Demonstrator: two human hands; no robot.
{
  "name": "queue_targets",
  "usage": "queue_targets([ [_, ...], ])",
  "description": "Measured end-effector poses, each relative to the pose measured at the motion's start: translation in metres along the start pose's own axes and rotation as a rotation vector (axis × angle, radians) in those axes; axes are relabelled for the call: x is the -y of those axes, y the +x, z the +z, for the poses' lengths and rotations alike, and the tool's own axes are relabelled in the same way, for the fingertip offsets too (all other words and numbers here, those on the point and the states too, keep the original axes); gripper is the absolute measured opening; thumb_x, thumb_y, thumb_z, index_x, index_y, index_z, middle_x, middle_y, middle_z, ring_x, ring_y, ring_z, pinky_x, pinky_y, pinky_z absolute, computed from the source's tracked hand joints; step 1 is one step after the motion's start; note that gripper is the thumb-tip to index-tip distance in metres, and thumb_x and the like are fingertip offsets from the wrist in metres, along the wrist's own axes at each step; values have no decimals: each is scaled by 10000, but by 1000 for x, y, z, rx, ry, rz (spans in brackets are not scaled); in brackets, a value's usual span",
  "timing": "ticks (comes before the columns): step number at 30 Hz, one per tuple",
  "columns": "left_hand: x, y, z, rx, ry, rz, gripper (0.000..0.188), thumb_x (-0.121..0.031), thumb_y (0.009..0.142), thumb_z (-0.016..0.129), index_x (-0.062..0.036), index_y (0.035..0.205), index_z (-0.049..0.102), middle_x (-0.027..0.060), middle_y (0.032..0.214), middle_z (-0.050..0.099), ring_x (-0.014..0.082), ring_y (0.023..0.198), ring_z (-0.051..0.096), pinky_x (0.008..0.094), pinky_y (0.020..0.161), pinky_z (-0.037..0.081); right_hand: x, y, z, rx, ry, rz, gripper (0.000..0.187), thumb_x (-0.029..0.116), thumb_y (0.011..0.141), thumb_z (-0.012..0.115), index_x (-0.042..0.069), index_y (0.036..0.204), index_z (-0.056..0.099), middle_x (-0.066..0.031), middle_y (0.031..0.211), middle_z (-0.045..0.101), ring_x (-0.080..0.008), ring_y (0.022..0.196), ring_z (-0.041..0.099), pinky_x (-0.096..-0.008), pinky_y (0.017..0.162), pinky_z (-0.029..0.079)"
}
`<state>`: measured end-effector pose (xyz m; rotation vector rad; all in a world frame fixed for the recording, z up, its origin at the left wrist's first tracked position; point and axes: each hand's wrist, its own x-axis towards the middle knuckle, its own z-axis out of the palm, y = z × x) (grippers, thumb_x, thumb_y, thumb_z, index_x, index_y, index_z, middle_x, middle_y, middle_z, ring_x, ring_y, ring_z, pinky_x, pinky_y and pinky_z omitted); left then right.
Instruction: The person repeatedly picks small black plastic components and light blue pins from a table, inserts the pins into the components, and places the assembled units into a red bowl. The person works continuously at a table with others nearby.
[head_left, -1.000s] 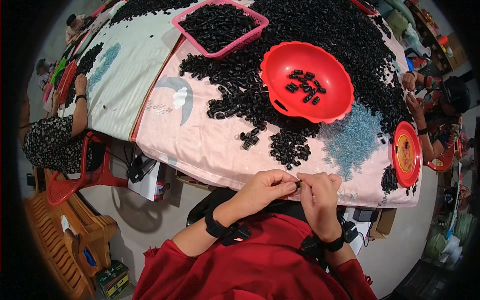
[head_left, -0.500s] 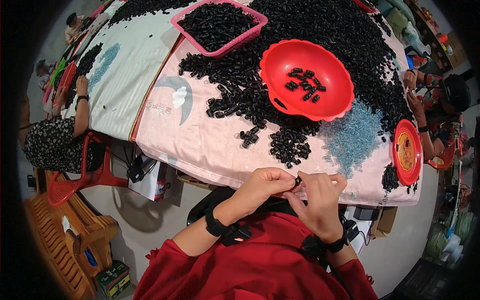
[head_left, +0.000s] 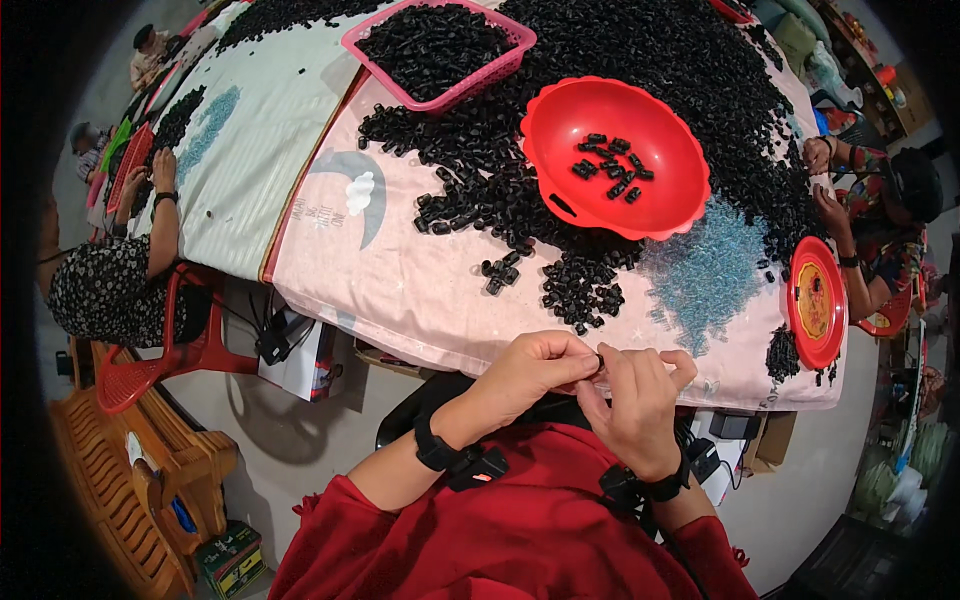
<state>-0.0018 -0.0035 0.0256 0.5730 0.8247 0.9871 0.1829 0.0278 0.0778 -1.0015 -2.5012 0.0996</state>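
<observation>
Over the table's near edge, my left hand point(head_left: 540, 366) and my right hand point(head_left: 640, 400) meet, fingertips pinched together. Between them is a small black plastic part point(head_left: 600, 362), mostly covered by the fingers. Just beyond my hands lies a small pile of black plastic parts point(head_left: 582, 290), with a few more point(head_left: 500, 270) to its left. To the right spreads a heap of small clear bluish pieces point(head_left: 705, 275). A red scalloped bowl point(head_left: 560, 120) holds several black parts near its middle.
A pink basket point(head_left: 440, 103) full of black parts stands at the far left of a large black heap point(head_left: 680, 80). A red plate point(head_left: 818, 340) lies at the right edge. One person point(head_left: 870, 200) works at right, another point(head_left: 110, 270) at left beside a red chair point(head_left: 205, 350).
My fingers have closed further over the small black part, so less of it shows. The co-worker at left has brought both hands together.
</observation>
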Motion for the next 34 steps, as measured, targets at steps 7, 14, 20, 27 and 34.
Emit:
queue_targets([
  [7,-1,-5,-1,1,-25,-84,270,-261,1087,652,-3,1089,731,47,1002,746,107,897,698,284,831,587,-3,0,0,-13,-12,-1,387,153,795,828,33,1130,677,-27,842,617,-208,787,609,-455,944,349],
  [14,-1,-3,0,16,-39,-94,275,-275,1068,684,-5,1037,724,41,934,724,100,830,678,255,807,572,-2,-4,2,-4,41,-52,375,132,781,826,8,1102,677,-16,812,613,-204,772,608,-454,912,363],
  [20,6,-2,0,-4,-54,-132,229,-226,1063,685,-3,1034,730,62,935,749,127,851,708,275,809,579,-5,-11,5,-10,112,-45,400,83,780,830,25,1142,669,-4,825,625,-200,767,617,-452,913,362],
  [27,3,-1,-4,-88,-95,-84,241,-204,1067,678,-12,1212,695,61,1046,737,124,922,718,294,841,616,-60,-19,7,-4,150,196,348,162,880,811,68,1183,669,-47,955,661,-247,882,642,-447,949,352],
  [34,7,0,-15,15,-108,-79,431,-180,1077,653,-93,1490,566,47,1227,700,133,1074,701,303,915,619,-101,-35,35,-14,-249,370,208,155,926,783,107,1107,693,-17,989,690,-180,930,622,-429,931,354],
])
